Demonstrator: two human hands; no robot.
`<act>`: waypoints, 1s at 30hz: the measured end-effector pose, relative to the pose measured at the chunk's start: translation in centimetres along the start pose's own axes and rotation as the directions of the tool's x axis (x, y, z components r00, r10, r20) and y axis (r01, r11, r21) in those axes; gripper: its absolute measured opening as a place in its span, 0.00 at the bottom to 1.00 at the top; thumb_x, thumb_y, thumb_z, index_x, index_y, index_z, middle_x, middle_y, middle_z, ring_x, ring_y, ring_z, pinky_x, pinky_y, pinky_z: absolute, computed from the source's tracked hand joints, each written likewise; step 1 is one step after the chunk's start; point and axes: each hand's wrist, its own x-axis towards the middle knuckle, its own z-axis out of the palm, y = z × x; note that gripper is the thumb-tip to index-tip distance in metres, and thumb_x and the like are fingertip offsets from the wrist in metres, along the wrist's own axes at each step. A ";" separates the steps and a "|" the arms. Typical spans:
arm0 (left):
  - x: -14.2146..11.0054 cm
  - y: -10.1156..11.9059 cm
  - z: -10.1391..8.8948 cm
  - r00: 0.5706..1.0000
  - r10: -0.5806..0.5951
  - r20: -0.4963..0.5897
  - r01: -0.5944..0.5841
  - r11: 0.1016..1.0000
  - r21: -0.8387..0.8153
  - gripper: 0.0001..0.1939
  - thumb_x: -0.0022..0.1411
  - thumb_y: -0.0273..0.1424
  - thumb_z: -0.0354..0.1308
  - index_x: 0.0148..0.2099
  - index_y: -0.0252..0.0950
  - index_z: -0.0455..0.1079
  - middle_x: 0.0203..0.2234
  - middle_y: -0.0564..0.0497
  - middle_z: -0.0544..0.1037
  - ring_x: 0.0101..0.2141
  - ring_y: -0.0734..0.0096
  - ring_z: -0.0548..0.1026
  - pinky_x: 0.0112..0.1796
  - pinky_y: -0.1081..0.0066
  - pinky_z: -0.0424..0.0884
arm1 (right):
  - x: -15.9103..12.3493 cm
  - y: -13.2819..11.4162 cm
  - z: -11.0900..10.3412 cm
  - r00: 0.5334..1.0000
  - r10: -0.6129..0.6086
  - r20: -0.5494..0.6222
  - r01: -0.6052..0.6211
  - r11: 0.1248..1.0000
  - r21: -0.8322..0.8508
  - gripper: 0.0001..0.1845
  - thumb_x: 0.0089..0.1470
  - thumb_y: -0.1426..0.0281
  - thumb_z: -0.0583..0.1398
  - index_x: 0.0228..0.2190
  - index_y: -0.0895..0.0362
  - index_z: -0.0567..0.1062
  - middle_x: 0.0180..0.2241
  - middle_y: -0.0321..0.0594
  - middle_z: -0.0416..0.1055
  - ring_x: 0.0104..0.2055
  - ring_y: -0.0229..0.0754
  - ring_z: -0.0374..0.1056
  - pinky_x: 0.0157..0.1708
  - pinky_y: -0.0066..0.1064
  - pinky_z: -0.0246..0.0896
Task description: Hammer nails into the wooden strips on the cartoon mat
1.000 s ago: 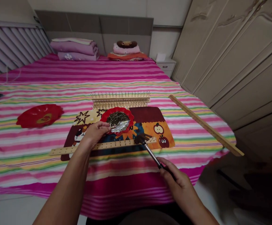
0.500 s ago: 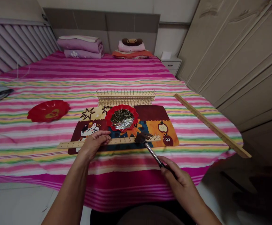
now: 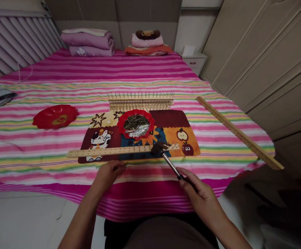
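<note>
Right hand [image 3: 202,197] has its fingers wrapped firmly round the handle of the hammer [image 3: 171,166], with the head sitting on the pegged strip [image 3: 109,151] near its right end. Left hand [image 3: 109,174] is empty, fingers loosely curled, just off the near edge of the mat [image 3: 169,118]; a moment ago it was on the strip. The red dish [image 3: 136,124] of nails sits up on the mat. Open bedspread runs left to the red plate [image 3: 55,116], and the bed's [image 3: 145,204] near edge is just past the hands.
</note>
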 end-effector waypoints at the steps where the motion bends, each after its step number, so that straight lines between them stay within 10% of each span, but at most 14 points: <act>1: -0.1 0.0 0.7 1.000 0.025 0.011 -0.027 0.992 0.123 0.09 0.51 0.35 0.54 0.32 0.39 0.74 0.29 0.50 0.78 0.31 0.68 0.73 0.33 0.72 0.66 | 0.0 0.0 0.1 1.000 -0.002 0.006 0.002 1.000 0.002 0.19 0.54 0.62 0.55 0.46 0.55 0.73 0.36 0.40 0.77 0.38 0.39 0.72 0.39 0.26 0.67; 7: 0.6 1.7 3.4 0.997 -0.071 -0.006 0.061 0.815 0.576 0.14 0.58 0.29 0.45 0.36 0.37 0.73 0.36 0.43 0.77 0.34 0.63 0.75 0.31 0.70 0.64 | -0.2 -0.2 0.3 0.999 0.012 0.032 -0.012 1.000 0.006 0.19 0.54 0.64 0.55 0.46 0.55 0.73 0.38 0.41 0.77 0.42 0.41 0.72 0.46 0.31 0.64; 14: 0.1 2.1 2.8 0.998 -0.064 -0.015 0.060 0.802 0.594 0.11 0.56 0.25 0.45 0.33 0.32 0.69 0.33 0.39 0.76 0.35 0.61 0.74 0.34 0.67 0.64 | -0.3 -0.2 0.3 1.000 -0.008 0.022 0.008 1.000 -0.007 0.18 0.54 0.65 0.55 0.46 0.55 0.73 0.38 0.40 0.77 0.42 0.41 0.72 0.44 0.30 0.66; 20: -0.9 1.4 0.5 0.995 -0.094 -0.040 0.092 0.995 -0.050 0.06 0.51 0.33 0.52 0.30 0.38 0.67 0.17 0.56 0.70 0.21 0.74 0.66 0.24 0.74 0.61 | -0.3 -0.2 0.2 1.000 -0.018 0.001 0.018 1.000 -0.009 0.18 0.53 0.66 0.55 0.45 0.55 0.74 0.37 0.40 0.78 0.39 0.41 0.73 0.40 0.28 0.68; 24: -1.1 2.0 -0.2 0.983 -0.159 0.091 0.183 0.836 -0.517 0.14 0.43 0.38 0.58 0.32 0.35 0.72 0.18 0.54 0.73 0.20 0.76 0.67 0.24 0.74 0.64 | -0.5 0.0 0.2 1.000 0.010 0.008 -0.010 1.000 0.016 0.18 0.53 0.65 0.56 0.46 0.56 0.74 0.38 0.40 0.77 0.44 0.43 0.72 0.45 0.32 0.65; 30: -1.6 2.8 -0.7 0.945 -0.270 0.185 0.319 0.637 -0.702 0.20 0.34 0.35 0.67 0.34 0.34 0.75 0.29 0.47 0.80 0.30 0.69 0.75 0.35 0.70 0.70 | -0.6 -0.1 0.2 1.000 0.020 0.019 -0.020 0.999 0.033 0.19 0.53 0.65 0.56 0.46 0.54 0.73 0.40 0.39 0.77 0.44 0.42 0.72 0.46 0.31 0.64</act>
